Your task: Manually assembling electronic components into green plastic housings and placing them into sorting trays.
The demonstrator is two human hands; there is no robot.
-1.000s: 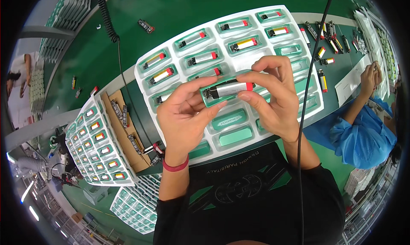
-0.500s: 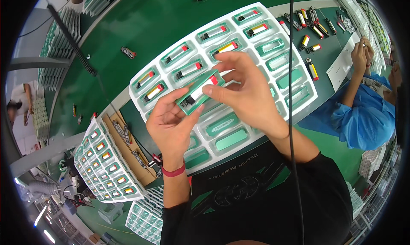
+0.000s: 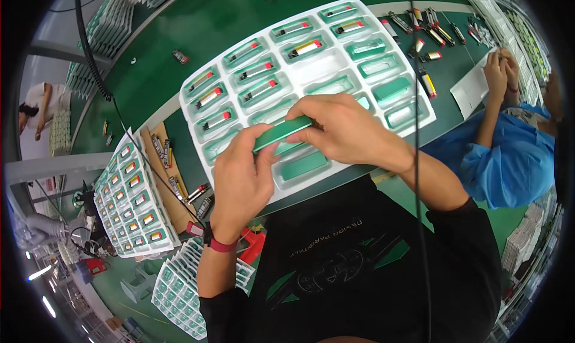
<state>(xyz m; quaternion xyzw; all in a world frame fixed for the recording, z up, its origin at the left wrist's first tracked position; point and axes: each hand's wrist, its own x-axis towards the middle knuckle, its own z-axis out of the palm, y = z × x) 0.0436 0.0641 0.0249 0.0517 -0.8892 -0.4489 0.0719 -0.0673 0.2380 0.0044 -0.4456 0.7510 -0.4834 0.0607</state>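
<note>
Between my two hands is a small green plastic case (image 3: 283, 133), held slightly tilted with a plain green side showing; whether anything is inside it is hidden. My left hand (image 3: 242, 172) pinches its left end, and my right hand (image 3: 350, 130) grips its right end. Below them lies a big white tray (image 3: 317, 69) with rows of pockets. Several pockets carry green cases with slim electronic modules (image 3: 262, 89) that have red ends and white or yellow bodies. Other pockets hold green cases without modules (image 3: 392, 90); one bare white pocket shows beyond my right hand.
Loose modules (image 3: 428, 82) lie on the green table at the right, near a co-worker in blue (image 3: 515, 163). At left stand another filled tray (image 3: 129, 199) and a cardboard box (image 3: 173, 178) with modules. A black cable (image 3: 419, 181) hangs down before me.
The case in my hands showed a module inside; now only a plain green side shows. My hands have shifted slightly, and pockets formerly hidden behind them show modules and a bare one.
</note>
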